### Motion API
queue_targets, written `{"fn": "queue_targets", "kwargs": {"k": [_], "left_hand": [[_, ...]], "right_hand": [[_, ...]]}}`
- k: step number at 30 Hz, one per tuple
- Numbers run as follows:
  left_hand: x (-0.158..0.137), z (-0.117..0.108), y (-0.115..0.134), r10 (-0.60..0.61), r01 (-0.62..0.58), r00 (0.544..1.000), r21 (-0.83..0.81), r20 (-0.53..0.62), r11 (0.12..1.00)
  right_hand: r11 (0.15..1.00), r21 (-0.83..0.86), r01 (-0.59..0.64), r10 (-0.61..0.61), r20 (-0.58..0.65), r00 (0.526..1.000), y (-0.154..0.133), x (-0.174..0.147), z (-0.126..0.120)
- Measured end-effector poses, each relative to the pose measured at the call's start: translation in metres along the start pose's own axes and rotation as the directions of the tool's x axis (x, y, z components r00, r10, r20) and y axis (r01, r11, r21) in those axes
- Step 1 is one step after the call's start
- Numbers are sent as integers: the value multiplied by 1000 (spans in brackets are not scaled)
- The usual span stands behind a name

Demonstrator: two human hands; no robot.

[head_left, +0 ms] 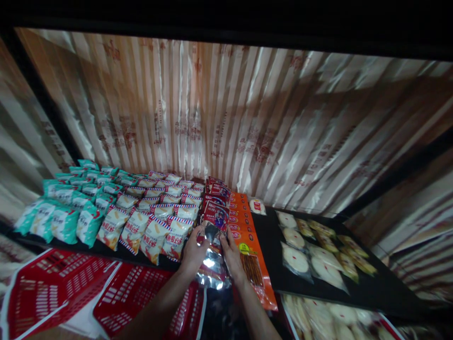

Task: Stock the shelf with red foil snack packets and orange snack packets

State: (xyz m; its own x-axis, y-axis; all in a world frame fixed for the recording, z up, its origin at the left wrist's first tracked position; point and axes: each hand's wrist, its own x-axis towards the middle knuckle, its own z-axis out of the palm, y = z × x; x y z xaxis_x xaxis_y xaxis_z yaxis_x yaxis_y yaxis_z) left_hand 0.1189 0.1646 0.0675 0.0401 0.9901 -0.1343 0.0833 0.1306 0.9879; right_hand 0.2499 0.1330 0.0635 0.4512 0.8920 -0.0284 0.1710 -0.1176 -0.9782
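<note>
My left hand (194,250) and my right hand (231,255) grip a dark red snack packet (213,257) from its two sides, with a shiny clear lower part. Just behind it, a column of similar dark red packets (216,212) lies on the black shelf (271,250). To the right of my right hand is a row of overlapping orange packets (253,243); the front one shows brown sticks through a window. Left of my left hand stand rows of white chip bags (154,238) with striped tops. My fingertips are partly hidden behind the packet.
Teal snack bags (65,224) fill the shelf's left end. Clear bags of round white items (296,259) and yellowish packs (348,264) lie at right. Red baskets (60,283) stand below the shelf. Pleated printed sheeting (219,113) hangs behind, between dark frame posts.
</note>
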Motion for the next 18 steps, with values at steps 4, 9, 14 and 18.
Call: {"fn": "queue_targets", "kwargs": {"k": [4, 9, 14, 18], "left_hand": [[5, 5, 2, 8, -11, 999, -51, -47, 999], [6, 10, 9, 32, -27, 999, 173, -29, 985], [3, 16, 8, 61, -52, 998, 279, -23, 959], [1, 22, -1, 177, -151, 984, 394, -31, 907]], "right_hand": [[1000, 24, 16, -16, 11, 1000, 1, 3, 1], [1000, 10, 20, -20, 14, 1000, 3, 10, 3], [999, -54, 8, -7, 28, 1000, 13, 14, 7], [992, -106, 68, -65, 35, 997, 17, 15, 8]]}}
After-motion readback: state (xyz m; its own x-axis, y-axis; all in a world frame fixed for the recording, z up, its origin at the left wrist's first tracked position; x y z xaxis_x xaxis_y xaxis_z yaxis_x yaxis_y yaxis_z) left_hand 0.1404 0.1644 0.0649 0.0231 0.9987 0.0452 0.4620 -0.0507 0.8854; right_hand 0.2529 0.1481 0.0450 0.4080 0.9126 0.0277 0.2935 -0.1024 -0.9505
